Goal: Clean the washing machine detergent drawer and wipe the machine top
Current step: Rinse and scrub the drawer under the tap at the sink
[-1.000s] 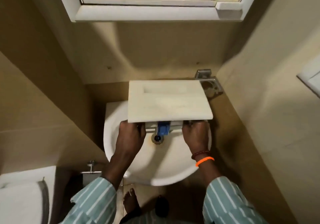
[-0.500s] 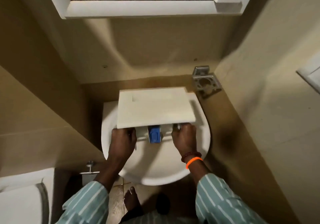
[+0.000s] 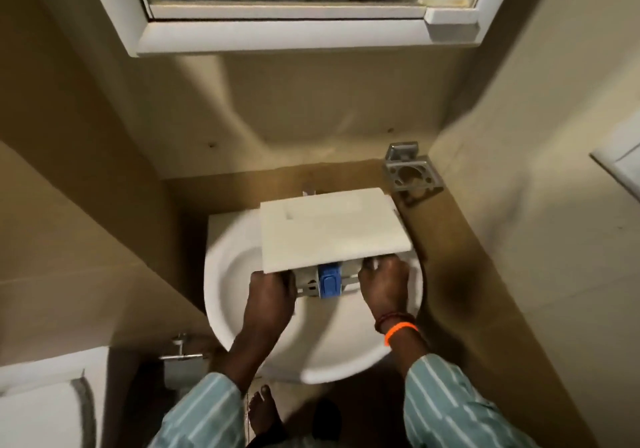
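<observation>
I hold the white detergent drawer point(image 3: 332, 229) flat over a white wash basin point(image 3: 228, 267), its broad front panel facing up. A blue insert point(image 3: 328, 280) shows under its near edge, between my hands. My left hand point(image 3: 269, 295) grips the near left corner of the drawer. My right hand point(image 3: 384, 281) grips the near right edge; an orange band is on that wrist. The drawer hides the back of the basin and any tap. The washing machine itself is out of view.
A metal holder point(image 3: 412, 173) is fixed in the wall corner right of the basin. A white-framed mirror cabinet point(image 3: 284, 37) hangs overhead. A white toilet tank point(image 3: 41, 409) stands at lower left, with a small valve point(image 3: 180, 347) beside it. Beige walls close in on both sides.
The drawer has dropped lower into the basin and shifted within it, my hands going with it. My head view swung left, then back right.
</observation>
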